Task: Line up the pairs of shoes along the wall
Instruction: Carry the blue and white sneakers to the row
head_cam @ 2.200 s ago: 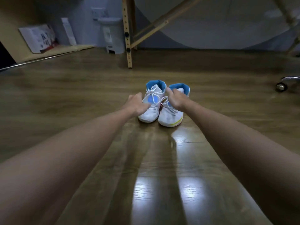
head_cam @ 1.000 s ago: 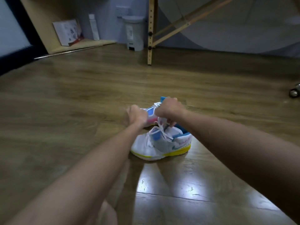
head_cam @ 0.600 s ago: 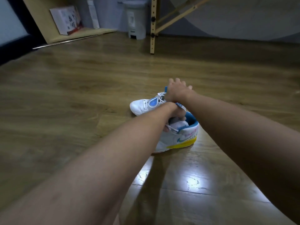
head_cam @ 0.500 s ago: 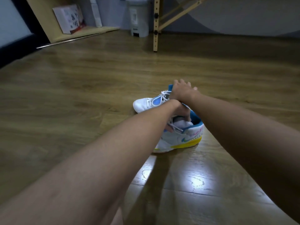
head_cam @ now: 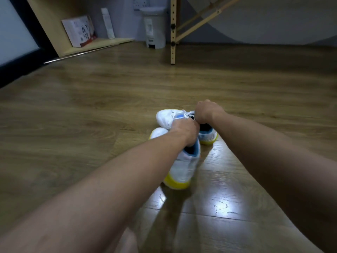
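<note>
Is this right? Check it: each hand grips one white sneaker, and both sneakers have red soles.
Not quite. The head view shows the soles are yellow, not red. The rest holds: the left hand grips the nearer sneaker at its blue-lined opening, and the right hand grips the farther sneaker near its laces.

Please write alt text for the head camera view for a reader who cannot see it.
Two bare arms reach forward; the left hand grips the nearer white sneaker and the right hand grips the farther sneaker, both on a wooden floor well short of the wall.
</note>
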{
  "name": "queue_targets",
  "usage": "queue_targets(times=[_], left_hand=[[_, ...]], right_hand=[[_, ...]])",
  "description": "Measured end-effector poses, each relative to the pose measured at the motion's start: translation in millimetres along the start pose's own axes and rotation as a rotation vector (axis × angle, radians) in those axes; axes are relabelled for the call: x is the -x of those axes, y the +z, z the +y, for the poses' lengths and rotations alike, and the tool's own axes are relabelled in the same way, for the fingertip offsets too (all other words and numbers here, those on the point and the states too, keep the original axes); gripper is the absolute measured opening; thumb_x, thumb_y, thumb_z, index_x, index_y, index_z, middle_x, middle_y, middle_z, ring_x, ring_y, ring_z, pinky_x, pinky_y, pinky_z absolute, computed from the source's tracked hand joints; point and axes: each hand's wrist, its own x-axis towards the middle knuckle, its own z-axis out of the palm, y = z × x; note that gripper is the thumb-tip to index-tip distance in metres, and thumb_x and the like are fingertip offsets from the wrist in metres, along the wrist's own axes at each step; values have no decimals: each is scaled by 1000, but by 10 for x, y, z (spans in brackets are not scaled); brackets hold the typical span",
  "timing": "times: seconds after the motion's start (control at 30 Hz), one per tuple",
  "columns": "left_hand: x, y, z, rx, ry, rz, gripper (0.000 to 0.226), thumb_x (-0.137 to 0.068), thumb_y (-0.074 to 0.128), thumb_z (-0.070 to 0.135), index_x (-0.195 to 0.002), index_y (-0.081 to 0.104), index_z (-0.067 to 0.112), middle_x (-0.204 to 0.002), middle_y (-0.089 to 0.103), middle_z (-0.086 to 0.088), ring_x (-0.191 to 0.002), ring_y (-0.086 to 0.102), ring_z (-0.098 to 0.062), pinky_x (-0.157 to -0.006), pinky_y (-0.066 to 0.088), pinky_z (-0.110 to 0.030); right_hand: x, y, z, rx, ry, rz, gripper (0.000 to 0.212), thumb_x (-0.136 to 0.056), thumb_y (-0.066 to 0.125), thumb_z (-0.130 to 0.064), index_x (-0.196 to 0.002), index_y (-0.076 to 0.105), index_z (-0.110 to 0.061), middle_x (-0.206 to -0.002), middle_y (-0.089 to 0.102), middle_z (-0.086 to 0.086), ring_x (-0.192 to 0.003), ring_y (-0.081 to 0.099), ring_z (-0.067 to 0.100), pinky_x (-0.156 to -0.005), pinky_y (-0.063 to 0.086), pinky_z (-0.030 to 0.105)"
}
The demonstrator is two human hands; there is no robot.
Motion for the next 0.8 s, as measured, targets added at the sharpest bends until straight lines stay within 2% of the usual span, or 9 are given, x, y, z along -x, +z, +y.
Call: queue_targets(times=[0.2, 0.3, 0.37, 0.43, 0.53, 0.6, 0.67, 0.73, 0.8], left_hand=[[362, 60, -479, -170, 212, 191, 34, -91, 47, 5, -124, 48, 14, -138, 37, -12, -119, 49, -30, -82, 50, -40], [568, 240, -604, -72, 2, 305, 45, -84, 48, -4, -124, 36, 12, -147, 25, -17, -109, 54, -32, -77, 53, -38], [648, 305, -608, -72, -246, 360, 54, -80, 55, 4, -127, 31, 10, -144, 29, -18, -100, 55, -31, -75, 48, -38], [663, 309, -604, 22, -515, 340, 71, -74, 69, 22, -132, 29, 9, -138, 37, -17, -103, 54, -30, -80, 44, -39], [593, 307, -616, 584, -809, 96, 71, -67, 82, 27, -126, 46, 9, -124, 56, -12, -102, 65, -29, -76, 53, -40], [581, 337, -613, 839, -883, -4, 38, -70, 78, 16, -103, 64, 5, -92, 68, -11, -57, 70, -26, -44, 55, -37], [561, 349, -631, 895, -934, 14, 10, -76, 66, 6, -80, 62, -2, -66, 59, -16, -23, 53, -27, -27, 44, -34], [537, 345, -671, 881, -911, 87, 14, -81, 57, 7, -70, 56, -3, -63, 51, -16, -19, 48, -29, -26, 44, -36], [507, 330, -696, 848, -856, 141, 21, -85, 53, 17, -78, 60, -1, -74, 57, -14, -39, 64, -32, -39, 54, -43]], right_hand=[[218, 136, 13, -198, 200, -218, 49, -91, 56, -25, -133, 51, 0, -145, 43, 21, -127, 51, 34, -99, 48, 43], [285, 115, -80, -351, 238, -272, 37, -87, 60, -31, -111, 60, -3, -133, 55, 22, -117, 60, 34, -93, 53, 42], [348, 98, -108, -369, 258, -295, 30, -86, 58, -31, -81, 60, -2, -84, 71, 18, -72, 74, 30, -74, 60, 40], [397, 109, -100, -347, 270, -310, 28, -86, 56, -29, -70, 57, -6, -61, 61, 12, -45, 67, 23, -68, 60, 37], [445, 222, -28, -430, 295, -283, 20, -82, 62, -19, -70, 52, -7, -69, 59, 12, -52, 65, 27, -62, 59, 36], [446, 319, 74, -550, 347, -271, 11, -78, 63, -6, -71, 56, -1, -59, 65, 16, -42, 64, 30, -42, 55, 34], [443, 379, 180, -598, 363, -262, 8, -75, 63, 1, -69, 59, -2, -43, 62, 12, -35, 61, 25, -38, 54, 32], [469, 404, 236, -604, 378, -242, 7, -72, 63, 2, -66, 63, -1, -42, 61, 12, -36, 62, 25, -38, 53, 32], [509, 400, 220, -650, 359, -200, 7, -70, 63, 1, -64, 65, 0, -47, 63, 13, -40, 64, 27, -38, 54, 35]])
